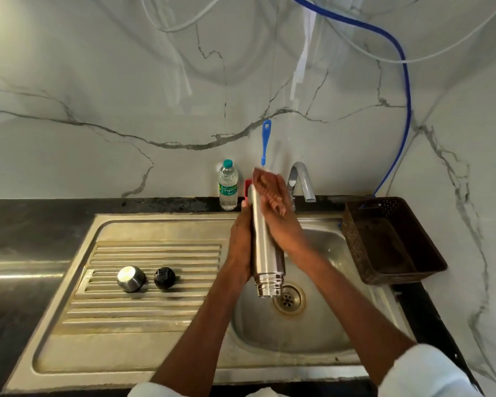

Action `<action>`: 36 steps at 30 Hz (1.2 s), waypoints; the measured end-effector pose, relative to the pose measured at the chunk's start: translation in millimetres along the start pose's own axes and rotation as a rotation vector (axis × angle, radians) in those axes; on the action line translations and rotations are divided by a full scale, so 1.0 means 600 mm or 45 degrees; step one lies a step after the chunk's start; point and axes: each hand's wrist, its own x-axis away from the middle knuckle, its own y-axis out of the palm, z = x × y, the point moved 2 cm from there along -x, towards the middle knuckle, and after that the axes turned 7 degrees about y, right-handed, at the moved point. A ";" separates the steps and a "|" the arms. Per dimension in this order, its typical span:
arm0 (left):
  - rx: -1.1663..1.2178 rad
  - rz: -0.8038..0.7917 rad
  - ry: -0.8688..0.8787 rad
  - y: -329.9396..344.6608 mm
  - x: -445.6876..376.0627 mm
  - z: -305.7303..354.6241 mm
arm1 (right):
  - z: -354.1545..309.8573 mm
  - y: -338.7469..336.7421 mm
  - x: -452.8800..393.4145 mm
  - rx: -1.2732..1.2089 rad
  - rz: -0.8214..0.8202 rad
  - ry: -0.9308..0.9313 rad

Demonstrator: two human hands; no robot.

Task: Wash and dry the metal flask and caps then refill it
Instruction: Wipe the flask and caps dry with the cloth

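Over the round basin of the stainless steel sink, the tall cylindrical metal flask is held with its ribbed end down, near the drain. The left hand grips its body; the right hand lies flat, fingers straight, against its upper part. On the ribbed draining board sit the domed steel cap and, beside it, the round black inner cap.

Left grip curled; right grip blurred, flat.
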 end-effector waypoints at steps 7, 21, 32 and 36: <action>0.068 -0.082 -0.030 0.013 -0.007 0.022 | -0.021 -0.002 0.020 -0.278 -0.064 0.356; 0.169 0.001 -0.066 -0.003 -0.033 0.024 | 0.040 0.022 0.114 0.397 0.000 -0.269; 0.201 -0.015 -0.093 -0.008 -0.015 0.024 | -0.029 0.000 0.020 -0.065 -0.080 0.140; 0.157 0.137 -0.123 -0.030 -0.023 0.027 | 0.005 0.024 0.094 0.160 -0.176 -0.089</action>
